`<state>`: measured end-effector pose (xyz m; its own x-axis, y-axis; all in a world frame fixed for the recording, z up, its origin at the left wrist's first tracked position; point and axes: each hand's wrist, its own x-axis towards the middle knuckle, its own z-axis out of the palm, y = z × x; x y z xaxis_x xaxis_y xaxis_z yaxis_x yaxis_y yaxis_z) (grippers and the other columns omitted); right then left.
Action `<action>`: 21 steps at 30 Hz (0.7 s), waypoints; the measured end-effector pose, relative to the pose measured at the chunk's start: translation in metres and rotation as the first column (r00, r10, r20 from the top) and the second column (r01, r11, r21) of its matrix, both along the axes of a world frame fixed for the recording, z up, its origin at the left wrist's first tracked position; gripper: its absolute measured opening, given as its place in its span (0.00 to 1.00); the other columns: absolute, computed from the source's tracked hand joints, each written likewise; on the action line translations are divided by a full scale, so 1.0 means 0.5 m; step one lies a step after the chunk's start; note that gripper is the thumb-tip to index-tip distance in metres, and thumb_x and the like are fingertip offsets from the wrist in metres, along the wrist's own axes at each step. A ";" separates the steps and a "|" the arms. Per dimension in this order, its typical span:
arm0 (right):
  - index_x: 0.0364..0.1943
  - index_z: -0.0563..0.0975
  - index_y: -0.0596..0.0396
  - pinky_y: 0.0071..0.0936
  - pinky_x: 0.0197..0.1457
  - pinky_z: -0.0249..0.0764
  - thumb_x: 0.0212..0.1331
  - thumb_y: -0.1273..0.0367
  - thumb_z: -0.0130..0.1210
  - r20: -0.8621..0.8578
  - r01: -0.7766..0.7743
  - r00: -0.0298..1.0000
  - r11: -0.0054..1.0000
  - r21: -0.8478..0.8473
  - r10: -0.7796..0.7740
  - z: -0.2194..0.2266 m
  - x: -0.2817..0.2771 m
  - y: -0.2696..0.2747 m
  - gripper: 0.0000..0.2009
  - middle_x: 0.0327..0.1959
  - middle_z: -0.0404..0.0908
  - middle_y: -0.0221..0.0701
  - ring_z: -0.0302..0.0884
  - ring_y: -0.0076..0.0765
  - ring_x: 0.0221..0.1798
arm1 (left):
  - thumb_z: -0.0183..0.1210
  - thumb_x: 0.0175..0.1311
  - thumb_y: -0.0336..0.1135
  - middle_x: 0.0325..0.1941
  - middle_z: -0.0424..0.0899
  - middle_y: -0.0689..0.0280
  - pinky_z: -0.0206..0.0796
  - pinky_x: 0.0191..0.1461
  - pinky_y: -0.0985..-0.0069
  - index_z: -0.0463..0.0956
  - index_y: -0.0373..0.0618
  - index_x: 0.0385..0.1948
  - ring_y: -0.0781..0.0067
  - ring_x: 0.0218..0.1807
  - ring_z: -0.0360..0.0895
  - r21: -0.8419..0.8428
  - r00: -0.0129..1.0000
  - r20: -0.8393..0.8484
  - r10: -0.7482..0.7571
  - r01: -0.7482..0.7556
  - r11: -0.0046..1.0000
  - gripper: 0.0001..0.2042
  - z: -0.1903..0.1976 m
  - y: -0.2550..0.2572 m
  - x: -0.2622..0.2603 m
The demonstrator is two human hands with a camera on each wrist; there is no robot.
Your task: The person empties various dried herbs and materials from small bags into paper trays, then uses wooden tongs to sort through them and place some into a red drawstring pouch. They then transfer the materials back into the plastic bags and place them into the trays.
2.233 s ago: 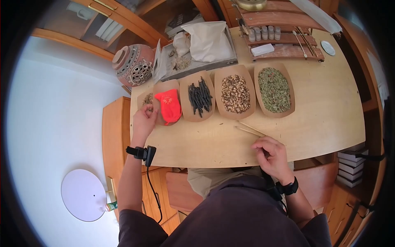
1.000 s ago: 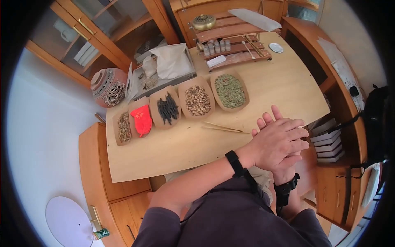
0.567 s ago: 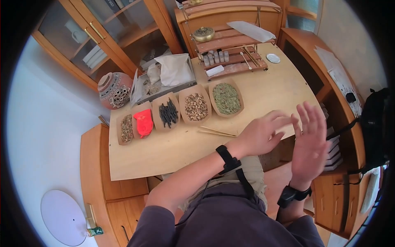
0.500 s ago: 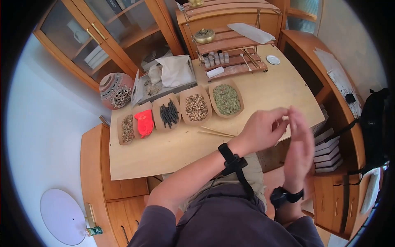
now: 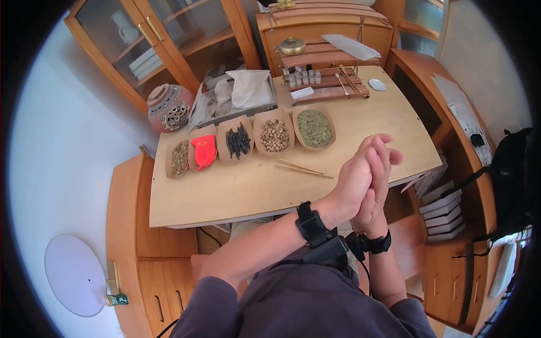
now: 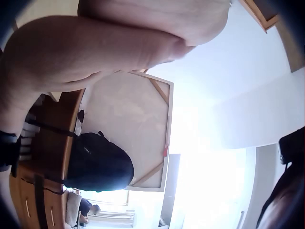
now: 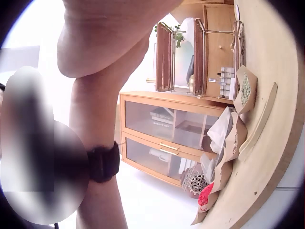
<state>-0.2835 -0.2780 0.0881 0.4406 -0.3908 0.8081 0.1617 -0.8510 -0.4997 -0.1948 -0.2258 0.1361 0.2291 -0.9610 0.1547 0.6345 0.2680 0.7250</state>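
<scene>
In the head view my left hand (image 5: 350, 183) and right hand (image 5: 381, 169) are pressed together, palm to palm, beyond the table's right front edge. Their fingers are mostly straight, and I see no object between them. In the left wrist view the two hands overlap at the top. Nearest to them on the table lies a pair of pale wooden tweezers (image 5: 304, 168). Behind stands a row of paper trays: green dried herb (image 5: 314, 128), chopped brown pieces (image 5: 275, 135), dark sticks (image 5: 238, 141), a red cloth pouch (image 5: 204, 151) and mixed dried bits (image 5: 180, 158).
Behind the row are a grey tray (image 5: 217, 119) with a white bag (image 5: 249, 89) and a pierced clay pot (image 5: 169, 107). A tiered wooden rack (image 5: 327, 91) holds small jars (image 5: 305, 78). A white lid (image 5: 377, 85) lies at the right. A black backpack (image 5: 510, 180) hangs farther right.
My left hand has left the leftmost tray and crossed right to my right hand, which has risen off the table edge. The hands met, parted briefly, and are together again. The tweezers stay down.
</scene>
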 end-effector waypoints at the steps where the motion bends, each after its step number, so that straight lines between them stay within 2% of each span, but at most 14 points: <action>1: 0.72 0.70 0.59 0.53 0.82 0.53 0.73 0.56 0.54 0.018 -0.007 1.000 0.998 0.058 0.006 -0.002 0.001 0.000 0.29 0.77 0.66 0.50 0.60 0.57 0.81 | 0.41 0.85 0.55 0.63 0.77 0.59 0.60 0.75 0.67 0.66 0.43 0.71 0.66 0.69 0.70 0.027 0.998 -0.056 0.008 -0.007 1.000 0.27 -0.001 0.003 -0.002; 2: 0.73 0.69 0.59 0.52 0.82 0.55 0.74 0.58 0.54 -0.033 0.013 0.999 1.000 0.009 -0.013 -0.001 0.001 -0.005 0.29 0.77 0.66 0.50 0.61 0.57 0.81 | 0.42 0.85 0.56 0.67 0.76 0.60 0.57 0.78 0.66 0.66 0.43 0.71 0.67 0.74 0.67 0.053 0.994 -0.112 0.017 -0.011 0.999 0.28 -0.001 0.007 -0.003; 4: 0.75 0.68 0.58 0.51 0.80 0.58 0.74 0.62 0.55 -0.128 0.047 0.990 0.994 -0.097 -0.059 0.000 0.001 -0.021 0.29 0.77 0.66 0.49 0.62 0.56 0.80 | 0.40 0.86 0.54 0.70 0.73 0.54 0.59 0.78 0.65 0.63 0.39 0.73 0.64 0.73 0.70 0.071 0.999 -0.046 -0.021 0.024 0.997 0.28 0.002 0.021 0.008; 6: 0.76 0.66 0.57 0.48 0.78 0.62 0.75 0.60 0.55 -0.114 0.001 0.993 0.975 0.223 0.025 -0.024 0.001 -0.022 0.29 0.76 0.67 0.49 0.65 0.52 0.79 | 0.39 0.86 0.52 0.71 0.73 0.52 0.61 0.78 0.64 0.62 0.38 0.73 0.63 0.72 0.72 0.090 0.999 0.012 -0.052 0.050 0.995 0.28 0.001 0.053 0.023; 7: 0.76 0.66 0.57 0.46 0.78 0.64 0.76 0.60 0.54 -0.100 -0.018 0.993 0.925 0.380 0.060 -0.042 0.001 -0.022 0.29 0.76 0.68 0.48 0.66 0.51 0.78 | 0.39 0.87 0.52 0.71 0.74 0.52 0.62 0.78 0.64 0.62 0.37 0.73 0.63 0.72 0.73 0.100 0.997 0.042 -0.068 0.064 0.993 0.28 -0.001 0.079 0.037; 8: 0.76 0.66 0.56 0.44 0.76 0.66 0.76 0.61 0.55 -0.110 -0.022 0.991 0.887 0.461 0.081 -0.063 -0.004 -0.027 0.29 0.75 0.70 0.48 0.68 0.48 0.76 | 0.39 0.87 0.52 0.70 0.75 0.52 0.64 0.78 0.64 0.63 0.37 0.72 0.63 0.71 0.75 0.109 0.993 0.077 -0.090 0.081 0.991 0.28 0.000 0.103 0.056; 10: 0.75 0.67 0.56 0.40 0.73 0.69 0.75 0.62 0.57 -0.119 -0.017 0.986 0.789 0.614 0.114 -0.100 -0.022 -0.033 0.28 0.71 0.74 0.46 0.73 0.43 0.72 | 0.43 0.86 0.50 0.63 0.81 0.55 0.70 0.72 0.66 0.68 0.38 0.69 0.64 0.65 0.80 0.201 0.968 0.234 -0.094 0.046 0.979 0.25 -0.009 0.157 0.106; 11: 0.72 0.70 0.55 0.35 0.65 0.75 0.73 0.67 0.59 -0.205 0.100 0.979 0.829 0.550 0.018 -0.091 -0.022 -0.026 0.26 0.62 0.80 0.40 0.80 0.36 0.62 | 0.45 0.86 0.49 0.59 0.83 0.56 0.74 0.70 0.66 0.71 0.39 0.67 0.64 0.62 0.83 0.246 0.946 0.308 -0.104 0.027 0.969 0.23 -0.017 0.185 0.132; 13: 0.70 0.71 0.57 0.30 0.60 0.76 0.73 0.71 0.59 -0.213 0.095 0.976 0.785 0.612 0.049 -0.089 -0.026 -0.026 0.23 0.57 0.81 0.35 0.80 0.30 0.56 | 0.51 0.84 0.45 0.49 0.86 0.62 0.81 0.58 0.69 0.77 0.40 0.58 0.68 0.52 0.87 0.439 0.898 0.434 -0.074 -0.140 0.887 0.18 -0.034 0.241 0.177; 15: 0.68 0.72 0.58 0.25 0.55 0.77 0.73 0.73 0.58 -0.208 0.089 0.976 0.746 0.659 0.067 -0.097 -0.017 -0.030 0.21 0.52 0.81 0.31 0.80 0.25 0.51 | 0.53 0.82 0.42 0.44 0.85 0.65 0.81 0.50 0.71 0.79 0.41 0.53 0.71 0.47 0.86 0.550 0.914 0.403 0.054 -0.289 0.784 0.14 -0.082 0.286 0.220; 17: 0.66 0.73 0.59 0.20 0.49 0.77 0.73 0.74 0.58 -0.196 0.086 0.978 0.720 0.689 0.071 -0.108 0.003 -0.040 0.19 0.48 0.80 0.28 0.79 0.20 0.46 | 0.54 0.82 0.43 0.43 0.85 0.65 0.80 0.48 0.73 0.78 0.41 0.53 0.71 0.45 0.86 0.592 0.934 0.303 0.186 -0.338 0.732 0.14 -0.126 0.333 0.268; 21: 0.64 0.75 0.60 0.18 0.44 0.76 0.73 0.74 0.58 -0.197 0.078 0.976 0.688 0.721 0.096 -0.118 0.050 -0.062 0.18 0.48 0.80 0.27 0.79 0.19 0.43 | 0.55 0.80 0.45 0.40 0.85 0.65 0.78 0.43 0.75 0.76 0.43 0.55 0.71 0.42 0.84 0.639 0.911 0.121 0.395 -0.376 0.671 0.16 -0.162 0.390 0.349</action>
<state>-0.2586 -0.3090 0.0292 0.5650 -0.8078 0.1677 -0.0113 -0.2108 -0.9775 -0.0205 -0.0307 0.0550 0.5963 -0.6515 -0.4691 0.6013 -0.0247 0.7986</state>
